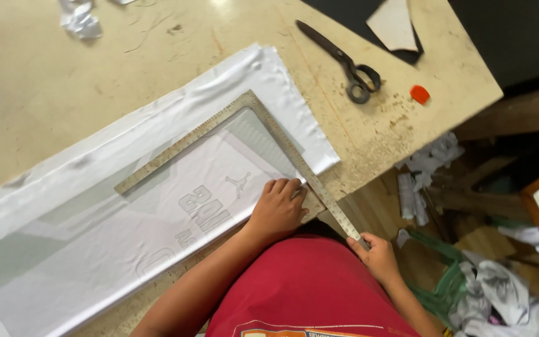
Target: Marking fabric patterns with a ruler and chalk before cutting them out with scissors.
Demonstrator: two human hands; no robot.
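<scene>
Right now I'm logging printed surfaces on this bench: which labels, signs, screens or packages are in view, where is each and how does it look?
No packages, signs or screens.
Printed white fabric: flat on the table, pale grey lettering and a small figure mark beside the left hand.
Metal square ruler: L-shaped over the fabric, grey with scale markings, its end in the right hand.

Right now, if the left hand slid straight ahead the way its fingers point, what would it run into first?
The left hand lies flat on the white fabric, fingers aimed up and right. Almost at once they would meet the metal L-square ruler, whose long arm lies just past the fingertips; a fingertip may already touch it.
</scene>
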